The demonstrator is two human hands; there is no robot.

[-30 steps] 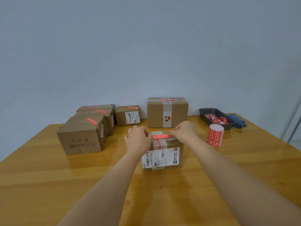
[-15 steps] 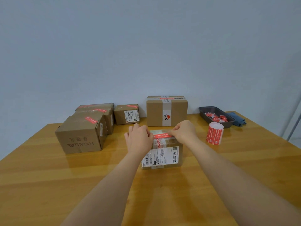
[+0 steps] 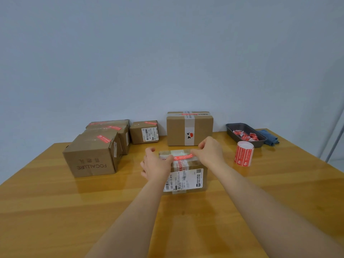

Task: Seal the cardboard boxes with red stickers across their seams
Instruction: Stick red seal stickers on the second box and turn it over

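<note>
A small cardboard box [image 3: 186,180] with a white shipping label stands on the wooden table [image 3: 55,211] in front of me. A red sticker [image 3: 183,157] lies across its taped top seam. My left hand [image 3: 157,164] grips the box's left top edge, with the thumb on the sticker's left end. My right hand [image 3: 210,151] pinches the sticker's right end at the box's right top edge, its fingers curled above. A roll of red stickers [image 3: 243,154] stands upright to the right of the box.
Sealed boxes stand behind: a FOCALLURE box [image 3: 91,157] and another box [image 3: 111,125] at the left, a small box [image 3: 144,132], and a tall box [image 3: 176,131]. At the back right are a dark tray [image 3: 242,127] of red scraps and a blue cloth [image 3: 270,136].
Both hands stay on the box top. The right hand's fingers have lifted a little over the sticker's right end. The box has not moved.
</note>
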